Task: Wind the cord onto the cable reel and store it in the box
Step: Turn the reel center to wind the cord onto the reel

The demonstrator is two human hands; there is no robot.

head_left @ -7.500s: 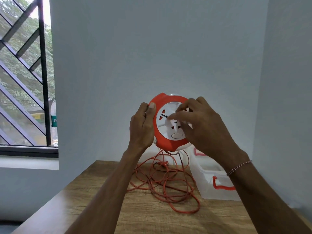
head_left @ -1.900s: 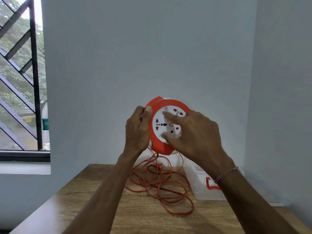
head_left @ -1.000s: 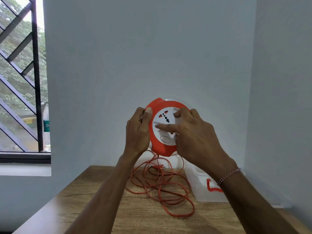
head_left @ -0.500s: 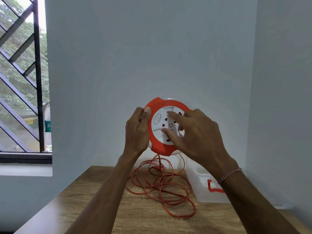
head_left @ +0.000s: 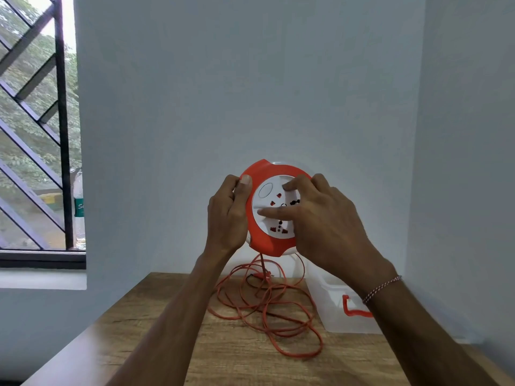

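Note:
I hold an orange cable reel (head_left: 260,240) with a white socket face up in the air above the table. My left hand (head_left: 227,214) grips its left rim, thumb on the front edge. My right hand (head_left: 320,221) lies on the white centre disc, fingers spread across the sockets. An orange cord (head_left: 267,310) hangs from the reel's bottom and lies in loose tangled loops on the table. A clear plastic box (head_left: 334,305) with an orange handle stands to the right of the cord, partly hidden by my right forearm.
The wooden table (head_left: 167,344) stands in a corner, with a pale wall behind and another on the right. At the left is a window with a black diagonal grille (head_left: 36,135) and a sill.
The white centre disc has turned under my right fingers: its round button went from the bottom to the upper left. The cord pile on the table has shrunk slightly. My left hand stayed put.

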